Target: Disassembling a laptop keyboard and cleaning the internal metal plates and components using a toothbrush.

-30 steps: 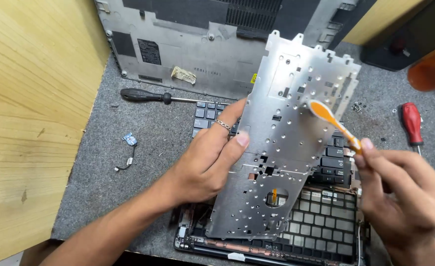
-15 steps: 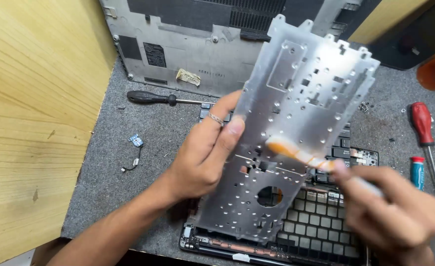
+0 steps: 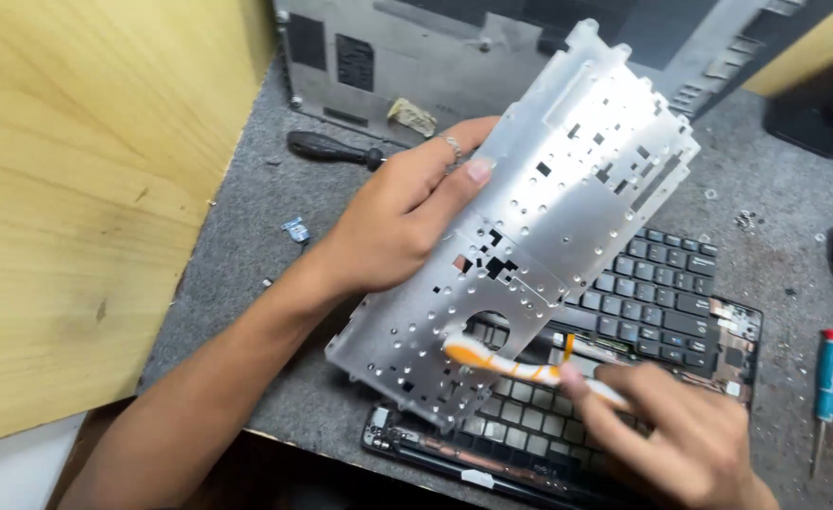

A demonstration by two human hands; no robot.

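Now left hand (image 3: 393, 222) fingers closed on the perforated metal plate (image 3: 530, 217), tilted above the keyboard (image 3: 657, 297), right hand (image 3: 681, 434) pinching an orange-and-white toothbrush (image 3: 511, 364) at the plate's near edge, brush lower than 0.5 s ago, plate shifted right.

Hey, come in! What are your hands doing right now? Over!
Left hand grips metal plate, tilted above keyboard. Right hand holds orange toothbrush, head against plate. Nothing blocking.

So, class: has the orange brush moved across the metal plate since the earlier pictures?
Yes. The brush in the right hand has gone from the plate's upper right edge down to its lower end, beside the round hole.
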